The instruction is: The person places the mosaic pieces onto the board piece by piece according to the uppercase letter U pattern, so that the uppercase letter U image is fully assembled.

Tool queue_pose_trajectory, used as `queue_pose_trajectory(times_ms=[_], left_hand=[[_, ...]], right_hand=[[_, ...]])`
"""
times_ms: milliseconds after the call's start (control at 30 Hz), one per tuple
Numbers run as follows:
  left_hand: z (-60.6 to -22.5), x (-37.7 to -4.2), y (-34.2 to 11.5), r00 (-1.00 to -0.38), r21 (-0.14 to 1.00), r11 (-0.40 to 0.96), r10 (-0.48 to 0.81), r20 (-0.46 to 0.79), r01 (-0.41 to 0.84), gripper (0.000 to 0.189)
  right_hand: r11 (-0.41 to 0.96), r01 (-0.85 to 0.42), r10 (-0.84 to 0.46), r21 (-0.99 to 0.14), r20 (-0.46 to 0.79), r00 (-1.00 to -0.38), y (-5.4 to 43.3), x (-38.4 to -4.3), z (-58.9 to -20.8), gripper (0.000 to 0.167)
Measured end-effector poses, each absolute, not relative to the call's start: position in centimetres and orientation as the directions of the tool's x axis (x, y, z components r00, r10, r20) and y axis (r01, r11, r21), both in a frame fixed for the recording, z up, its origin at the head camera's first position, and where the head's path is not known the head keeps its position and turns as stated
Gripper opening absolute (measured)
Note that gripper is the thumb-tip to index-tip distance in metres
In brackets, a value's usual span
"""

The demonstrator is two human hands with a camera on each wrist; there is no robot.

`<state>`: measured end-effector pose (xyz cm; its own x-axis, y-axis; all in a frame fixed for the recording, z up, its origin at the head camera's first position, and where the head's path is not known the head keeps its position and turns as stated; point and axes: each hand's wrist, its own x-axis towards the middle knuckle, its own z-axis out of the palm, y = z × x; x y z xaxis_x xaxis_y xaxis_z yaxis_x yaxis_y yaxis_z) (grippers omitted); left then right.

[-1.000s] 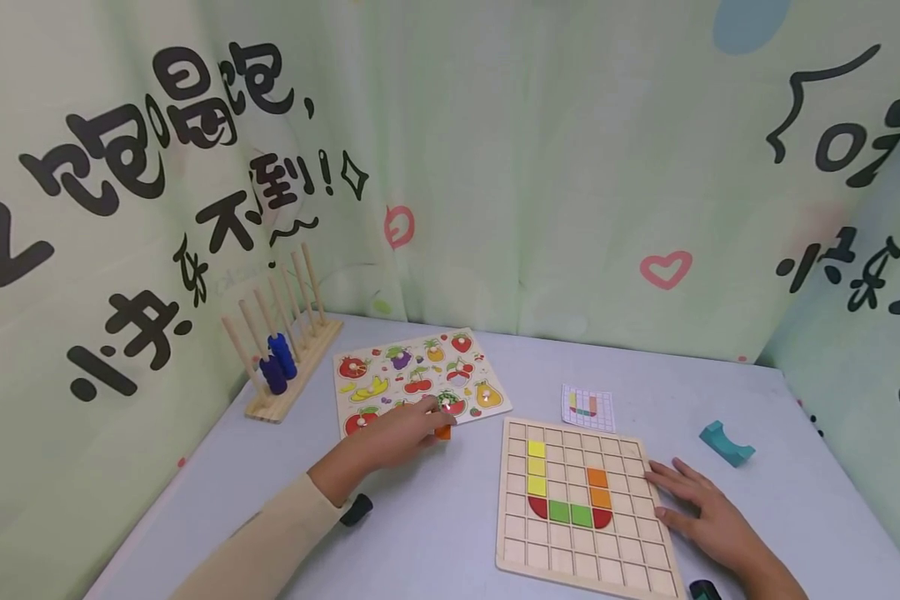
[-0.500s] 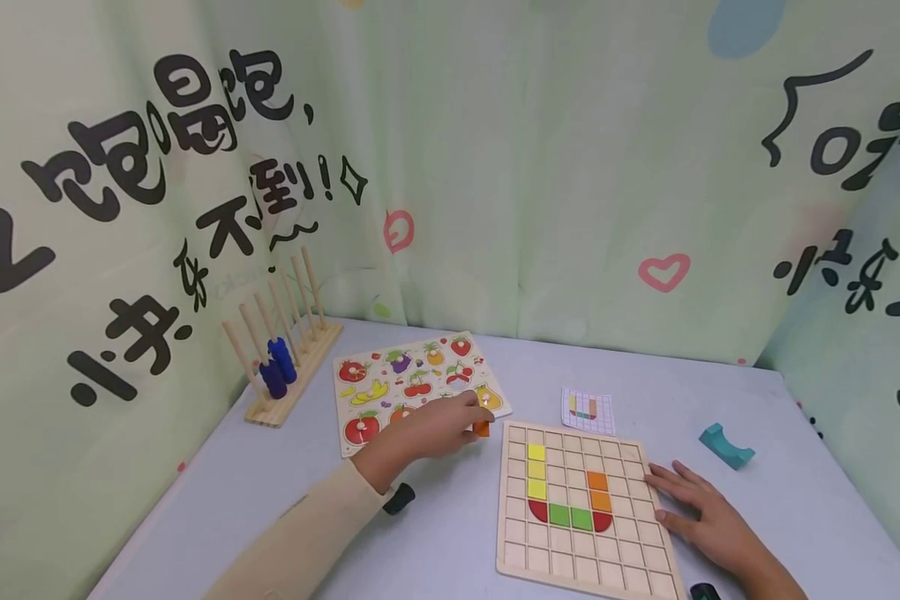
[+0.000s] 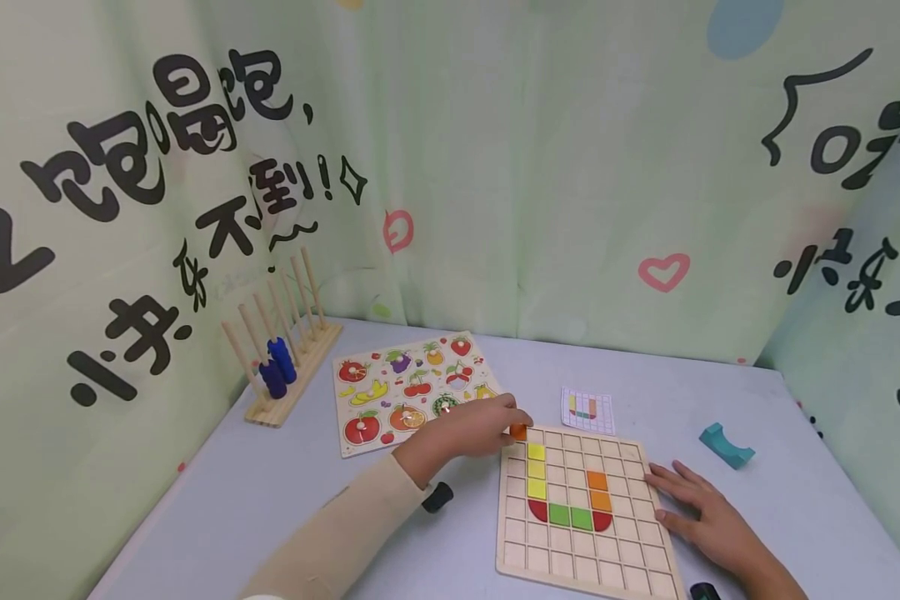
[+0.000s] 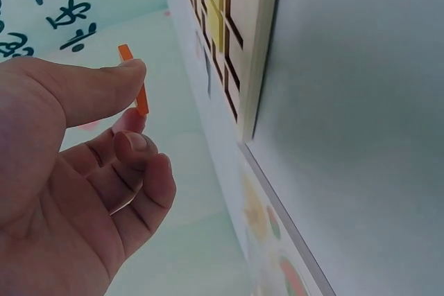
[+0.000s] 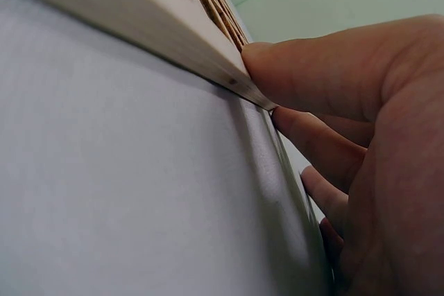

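My left hand point(image 3: 476, 427) pinches a small orange square tile point(image 4: 134, 81) between thumb and fingertips, above the far left corner of the wooden grid board point(image 3: 525, 554). A U-shaped row of tiles lies in the board: yellow tiles point(image 3: 536, 468) on the left, orange tiles point(image 3: 598, 490) on the right, green tiles point(image 3: 571, 516) along the bottom, and red rounded corner tiles point(image 3: 537, 510). At the board's right edge rests my right hand point(image 3: 708, 517), thumb and fingertips touching it with the fingers extended. Behind the board lies a pattern card point(image 3: 588, 410) with a similar U.
A fruit puzzle board point(image 3: 390, 408) lies left of the grid board. Further left stands a wooden peg rack point(image 3: 292, 392) with blue pieces on it. A teal arch block point(image 3: 727, 446) sits at the right. Curtains point(image 3: 525, 167) surround the table.
My left hand has moved right with the orange tile, from over the fruit puzzle to the grid board's far left corner. The right hand has stayed at the board's edge.
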<state>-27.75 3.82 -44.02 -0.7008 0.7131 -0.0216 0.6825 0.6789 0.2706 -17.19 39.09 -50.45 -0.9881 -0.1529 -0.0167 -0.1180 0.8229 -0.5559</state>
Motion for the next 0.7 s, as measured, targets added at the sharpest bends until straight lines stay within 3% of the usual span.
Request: queue_pose_trajectory(times_ms=[700], left_hand=[[-44.6,-27.0,9.6,-0.665,0.226,0.672,0.738,-0.116,0.706,0.036]], right_hand=[[0.822,-0.13,-0.159,-0.554,-0.004,-0.987,39.0,-17.1,-50.5,0.06]])
